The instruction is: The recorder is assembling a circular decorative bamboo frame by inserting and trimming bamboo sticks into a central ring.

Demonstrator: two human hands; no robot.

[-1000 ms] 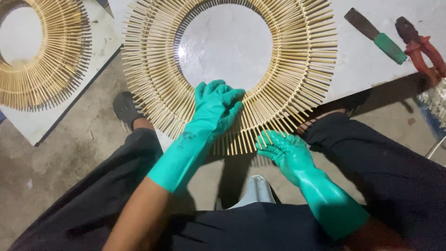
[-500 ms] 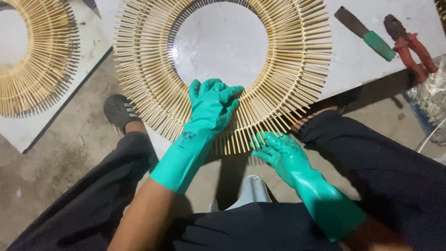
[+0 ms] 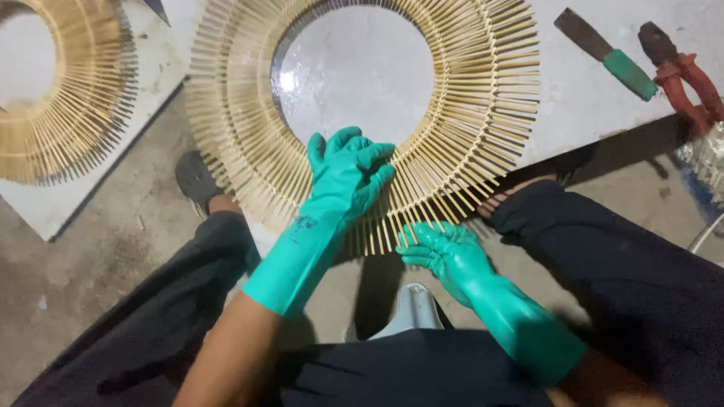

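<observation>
Bamboo sticks formed a second sunburst ring (image 3: 53,113) on the white board (image 3: 45,211) at far left. We pressed our left hand (image 3: 348,172), gloved in green, flat with fingers spread on the big sunburst stick frame (image 3: 483,90) around the round mirror (image 3: 354,68). Our right hand (image 3: 443,252) pinched the frame's lower stick tips. Farther right lay a green-handled scraper (image 3: 607,54) and red pliers (image 3: 682,79).

Left hand (image 3: 348,172) lies flat, fingers spread; right hand (image 3: 443,252) curls, both green-gloved.
</observation>
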